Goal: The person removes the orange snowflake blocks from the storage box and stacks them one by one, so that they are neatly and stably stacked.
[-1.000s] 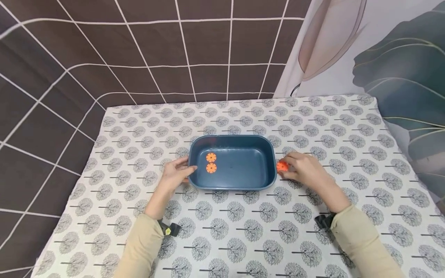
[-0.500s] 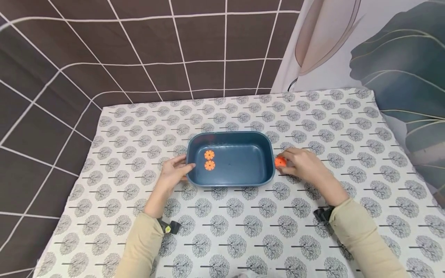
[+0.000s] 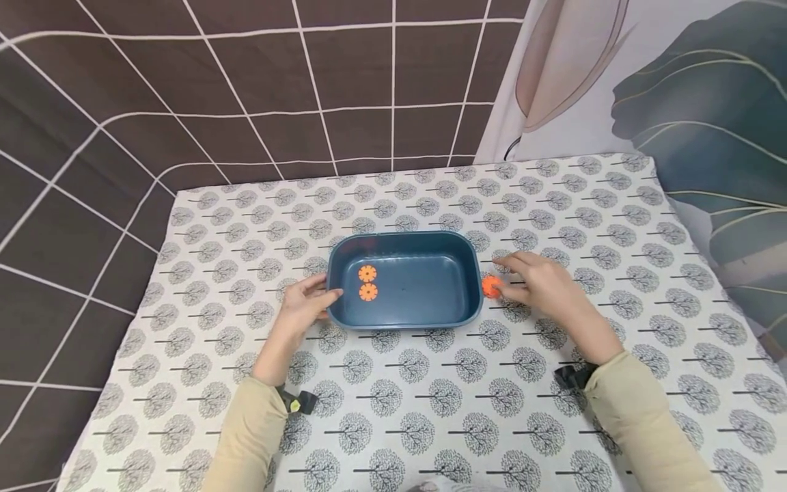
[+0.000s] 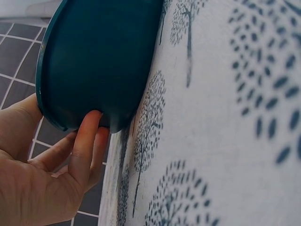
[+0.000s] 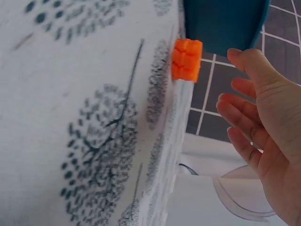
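Observation:
A dark blue plastic basin (image 3: 408, 319) stands on the cloth, with two flat orange notched discs (image 3: 367, 283) lying inside at its left end. My left hand (image 3: 299, 307) grips that end, thumb over the rim and fingers against the outer wall (image 4: 101, 61). Just outside the basin's right end sits a small stack of orange notched discs (image 3: 491, 286), seen side-on as a short stack (image 5: 187, 60) in the right wrist view. My right hand (image 3: 541, 283) is beside the stack, fingers spread and relaxed, holding nothing; the right wrist view shows a gap between them.
A white cloth (image 3: 393, 383) printed with grey trees covers the table. Behind it hangs a dark cloth with a white grid (image 3: 344, 75), and at the right a leaf-patterned drape (image 3: 695, 123). Black straps with small devices (image 3: 298, 402) sit on both wrists.
My right hand has let go of the orange disc stack, its fingers spreading and drawing back to the right. The stack stays by the basin. My left hand keeps its hold on the rim.

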Demonstrator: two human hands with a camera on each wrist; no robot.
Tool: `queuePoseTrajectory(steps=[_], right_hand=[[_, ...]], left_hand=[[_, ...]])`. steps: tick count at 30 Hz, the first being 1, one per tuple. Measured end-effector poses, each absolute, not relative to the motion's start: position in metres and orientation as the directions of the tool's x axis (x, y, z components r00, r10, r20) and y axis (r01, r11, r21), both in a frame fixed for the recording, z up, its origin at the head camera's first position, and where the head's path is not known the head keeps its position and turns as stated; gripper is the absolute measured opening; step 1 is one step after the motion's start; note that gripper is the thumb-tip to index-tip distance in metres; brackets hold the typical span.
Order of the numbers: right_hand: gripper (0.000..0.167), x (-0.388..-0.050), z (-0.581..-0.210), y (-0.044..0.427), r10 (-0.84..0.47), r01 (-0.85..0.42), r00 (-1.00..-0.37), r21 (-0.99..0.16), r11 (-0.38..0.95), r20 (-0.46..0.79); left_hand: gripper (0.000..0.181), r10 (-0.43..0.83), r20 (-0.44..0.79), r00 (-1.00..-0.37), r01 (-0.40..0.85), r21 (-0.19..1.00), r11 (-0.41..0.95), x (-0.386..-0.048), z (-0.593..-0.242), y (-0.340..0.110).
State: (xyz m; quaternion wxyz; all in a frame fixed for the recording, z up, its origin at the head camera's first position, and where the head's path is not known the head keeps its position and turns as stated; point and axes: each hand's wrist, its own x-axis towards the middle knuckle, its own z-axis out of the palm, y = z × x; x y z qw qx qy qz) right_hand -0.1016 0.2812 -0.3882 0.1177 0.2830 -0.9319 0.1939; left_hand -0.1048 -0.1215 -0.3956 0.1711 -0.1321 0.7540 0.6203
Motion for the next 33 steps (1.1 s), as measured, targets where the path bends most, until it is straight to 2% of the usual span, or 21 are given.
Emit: queuePoseTrajectory(steps=[6, 12, 17, 23, 33], right_hand=[[0.043, -0.102, -0.381, 0.280, -0.459, -0.579, -0.799, -0.289, 0.763, 0.388], [0.044, -0.103, -0.375, 0.276, -0.414, -0.529, -0.835, -0.324, 0.784, 0.362], [0.039, -0.107, -0.371, 0.264, -0.392, -0.534, -0.830, -0.367, 0.762, 0.396], [0.037, -0.117, -0.366, 0.235, -0.384, -0.576, -0.805, -0.442, 0.688, 0.451], [0.036, -0.120, -0.366, 0.165, -0.404, -0.549, -0.835, -0.506, 0.665, 0.374]], left_hand=[[0.060, 0.006, -0.432, -0.902, -0.422, 0.884, 0.201, -0.105, -0.394, -0.121], [0.060, 0.004, -0.436, -0.900, -0.426, 0.882, 0.202, -0.106, -0.393, -0.121], [0.059, 0.001, -0.439, -0.899, -0.429, 0.880, 0.203, -0.105, -0.393, -0.121], [0.061, -0.001, -0.442, -0.897, -0.433, 0.878, 0.201, -0.105, -0.393, -0.121], [0.060, 0.008, -0.428, -0.904, -0.417, 0.886, 0.203, -0.106, -0.396, -0.122]])
